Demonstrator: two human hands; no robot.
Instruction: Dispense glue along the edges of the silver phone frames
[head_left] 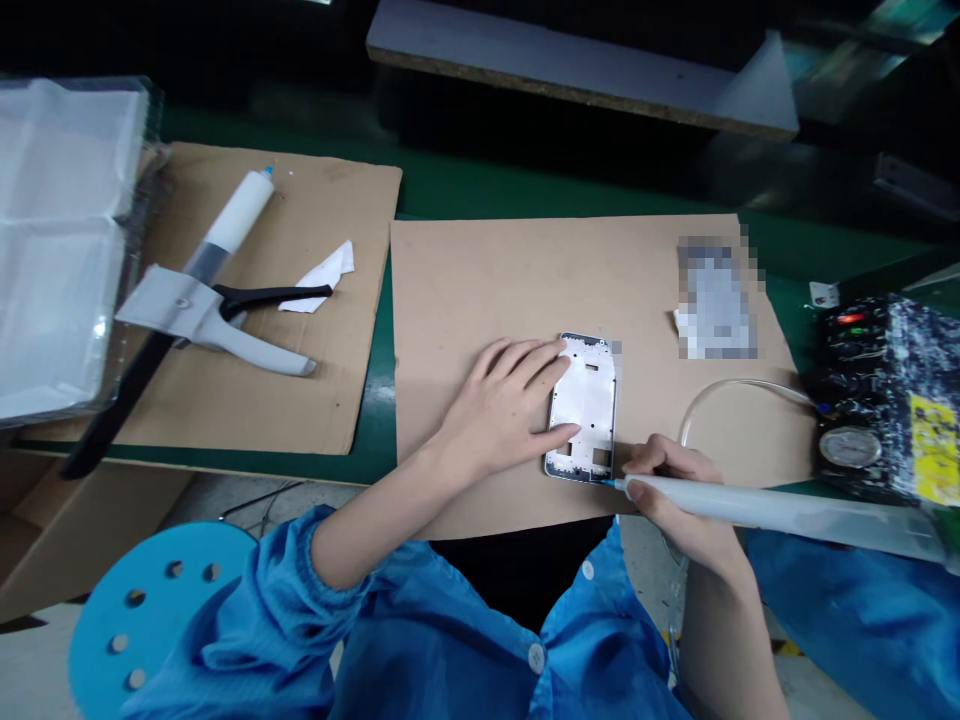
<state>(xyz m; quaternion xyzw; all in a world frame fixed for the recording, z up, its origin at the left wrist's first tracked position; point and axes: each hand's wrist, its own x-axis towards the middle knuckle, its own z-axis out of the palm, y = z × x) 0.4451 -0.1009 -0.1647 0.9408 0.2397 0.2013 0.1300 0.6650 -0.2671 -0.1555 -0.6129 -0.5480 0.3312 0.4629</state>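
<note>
- Two bare hands; left hand (499, 415) open, fingers spread, fingertips and thumb on the left part of a flat metal frame (583, 400).
- Right hand (679, 495) closed around the front end of a long translucent syringe (780, 508), thumb and fingers gripping.
- Frame lies flat between the hands, silvery inside, dark-rimmed, with small cutouts. Blue tip (611, 483) of syringe at its lower right corner; contact too fine to tell.
- Under frame and left hand: cardboard sheet (465, 290).
- Beyond right hand, on the same sheet: pixelated rectangular item (716, 305).
- Right of right hand: speckled control box (892, 390) with round gauge (850, 447), red light; clear tube (697, 405) curves from it.
- Well left of left hand: second cardboard sheet (315, 410) bearing dispensing gun (184, 305) and crumpled white paper (322, 280).
- Farther left: plastic-wrapped white trays (60, 250).
- Below left hand, to the left: blue stool (161, 610) with holes.
</note>
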